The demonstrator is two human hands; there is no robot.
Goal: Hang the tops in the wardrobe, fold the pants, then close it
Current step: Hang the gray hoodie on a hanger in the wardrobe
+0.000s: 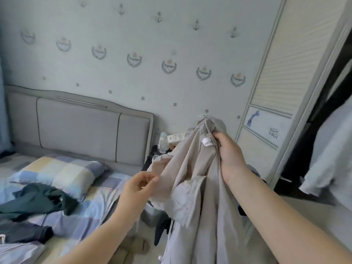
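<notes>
While the right hand [229,155] gripped a beige zip-up jacket [200,187] near its collar, a small white label [207,142] showed just inside the neck at about 10 o'clock from the knuckles; its print was too small and blurred to read. Blue writing on the white panel of the wardrobe door [274,103], at 2 o'clock from that hand, was equally illegible, beside a blue animal figure (possibly a giraffe).

That hand's fingers were curled round the fabric beside the zipper teeth, palm turned left, forearm rising from 5 o'clock. The left hand [139,187] reached in from 7 o'clock, thumb and forefinger pinching a fold of the jacket's edge, the other fingers loosely curled beneath.

The jacket hung between both hands in the middle of the view, its hem dropping out of sight at 6 o'clock. The wardrobe stood open at 3 o'clock, a pale garment [327,149] hanging inside. On the bed [99,199] at 8 o'clock lay dark green clothing [38,199] and darker clothes [24,233], below a checked pillow [59,172].
</notes>
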